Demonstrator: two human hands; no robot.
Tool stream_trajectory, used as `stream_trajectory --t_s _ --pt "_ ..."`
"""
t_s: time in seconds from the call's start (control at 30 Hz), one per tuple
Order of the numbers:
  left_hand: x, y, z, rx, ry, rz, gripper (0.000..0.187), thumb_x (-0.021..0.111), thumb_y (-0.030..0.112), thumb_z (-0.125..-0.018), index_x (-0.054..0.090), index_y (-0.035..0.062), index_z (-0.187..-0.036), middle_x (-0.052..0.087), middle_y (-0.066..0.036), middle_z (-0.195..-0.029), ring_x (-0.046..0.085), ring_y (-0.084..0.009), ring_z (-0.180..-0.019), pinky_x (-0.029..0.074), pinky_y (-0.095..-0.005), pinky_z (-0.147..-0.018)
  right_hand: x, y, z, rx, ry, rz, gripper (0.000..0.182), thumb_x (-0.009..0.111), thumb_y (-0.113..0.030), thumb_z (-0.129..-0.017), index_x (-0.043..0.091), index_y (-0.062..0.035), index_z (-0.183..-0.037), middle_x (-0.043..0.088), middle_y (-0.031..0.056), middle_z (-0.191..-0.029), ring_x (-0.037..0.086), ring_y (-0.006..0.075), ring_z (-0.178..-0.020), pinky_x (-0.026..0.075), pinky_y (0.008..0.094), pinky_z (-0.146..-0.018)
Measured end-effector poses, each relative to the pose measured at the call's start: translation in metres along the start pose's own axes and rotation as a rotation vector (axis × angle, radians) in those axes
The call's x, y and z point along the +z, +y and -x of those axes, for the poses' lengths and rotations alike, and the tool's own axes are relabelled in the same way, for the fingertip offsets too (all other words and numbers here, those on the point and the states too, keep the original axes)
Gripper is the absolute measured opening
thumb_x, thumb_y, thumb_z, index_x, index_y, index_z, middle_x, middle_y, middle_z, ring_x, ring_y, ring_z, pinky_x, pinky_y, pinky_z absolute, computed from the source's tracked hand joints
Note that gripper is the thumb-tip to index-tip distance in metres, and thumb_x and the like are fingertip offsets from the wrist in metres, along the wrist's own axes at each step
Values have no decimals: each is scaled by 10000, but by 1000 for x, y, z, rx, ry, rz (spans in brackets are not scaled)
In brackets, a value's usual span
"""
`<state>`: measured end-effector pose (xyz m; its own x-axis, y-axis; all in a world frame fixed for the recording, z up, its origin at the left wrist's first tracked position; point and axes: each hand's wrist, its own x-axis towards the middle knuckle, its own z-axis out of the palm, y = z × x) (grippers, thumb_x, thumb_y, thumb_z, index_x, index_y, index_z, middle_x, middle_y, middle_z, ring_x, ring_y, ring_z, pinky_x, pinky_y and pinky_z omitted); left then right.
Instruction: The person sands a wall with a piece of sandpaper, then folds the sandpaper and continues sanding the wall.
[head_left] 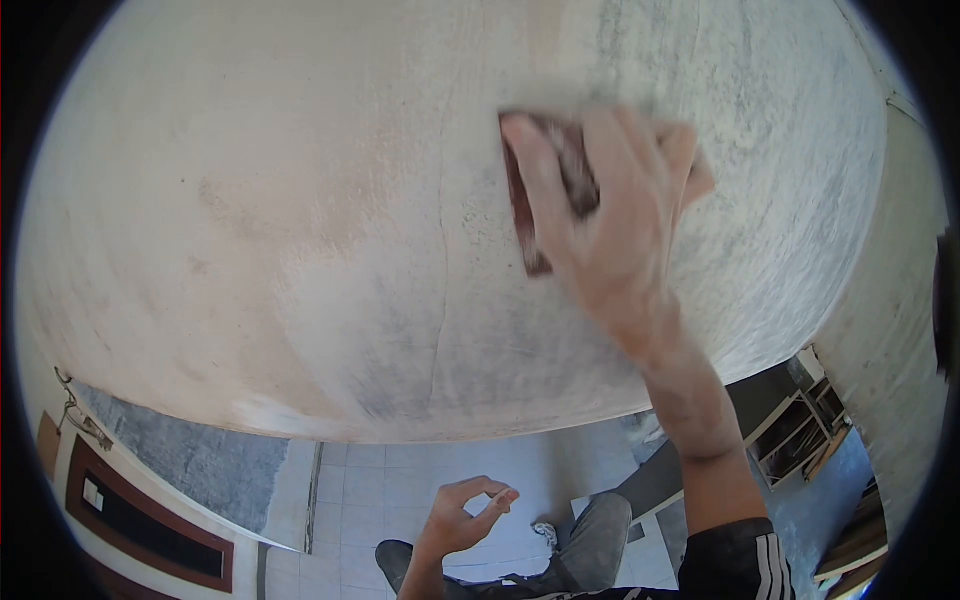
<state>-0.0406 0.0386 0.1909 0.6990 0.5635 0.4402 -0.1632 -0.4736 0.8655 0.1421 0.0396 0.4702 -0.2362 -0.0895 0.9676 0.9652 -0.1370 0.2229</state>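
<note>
My right hand (625,200) presses a reddish-brown sheet of sandpaper (527,225) against the pale plastered wall surface (350,180). The thumb and fingers grip the sheet, which looks folded, and its far part is hidden under the hand. Pale dust coats this hand and forearm, and motion blurs it slightly. Low in the view, in front of my lap, my left hand (472,515) hangs away from the wall. Its fingers are curled, with the thumb and fingertips meeting, and nothing shows between them. Grey scuffed patches and a thin vertical crack mark the wall near the sandpaper.
Below the wall's lower edge lies a white tiled floor (370,500). A dark panel with a reddish-brown frame (150,510) stands at lower left, near a hanging metal hook (68,395). Wooden frames (795,440) lean at lower right beside a bluish-grey surface (810,510).
</note>
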Motion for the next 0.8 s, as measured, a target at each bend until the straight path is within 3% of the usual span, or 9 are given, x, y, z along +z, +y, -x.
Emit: stream_trajectory --t_s 0.07,0.27,0.47,0.57,0.67,0.8 --pt "3 6 -5 5 -3 -7 66 652 21 -892 717 17 -893 713 -88 -777 687 -150 -717 527 -272 -684 10 2 -23 -9 84 11 366 701 -430 -881 577 -109 -758 500 -10 -805 368 196 -845 236 438 -800" --pt "-2 13 -1 -4 -22 -30 58 656 21 -890 714 16 -887 715 -93 -787 692 -158 -718 530 -274 -682 -1 -4 37 70 24 -97 405 803 -434 -793 566 -110 -848 465 34 -845 358 224 -875 245 440 -805" --pt "-1 22 -13 74 1 -69 48 671 34 -887 714 14 -886 715 -95 -785 692 -163 -709 528 -276 -680 7 -3 -7 15 88 -51 421 840 -417 -756 566 -114 -857 454 50 -942 348 236 -918 247 441 -828" --pt "-6 24 -7 80 5 -69 42 675 28 -880 715 17 -883 713 -95 -782 689 -164 -702 527 -278 -680 -10 6 29 45 48 -49 451 844 -442 -743 591 -98 -891 454 78 -1012 338 254 -981 249 441 -860" --pt "-12 10 -4 -13 26 -41 37 681 23 -873 716 20 -882 712 -95 -782 688 -164 -698 525 -276 -675 -6 7 10 37 51 -24 467 840 -443 -749 613 -80 -937 445 109 -1093 325 278 -1048 245 471 -901" --pt "-8 26 -16 113 13 -84 55 678 48 -889 718 17 -866 710 -90 -768 685 -156 -694 523 -273 -664 1 0 -20 6 37 -46 449 832 -441 -759 638 -77 -936 414 147 -1251 315 301 -1136 224 525 -952"
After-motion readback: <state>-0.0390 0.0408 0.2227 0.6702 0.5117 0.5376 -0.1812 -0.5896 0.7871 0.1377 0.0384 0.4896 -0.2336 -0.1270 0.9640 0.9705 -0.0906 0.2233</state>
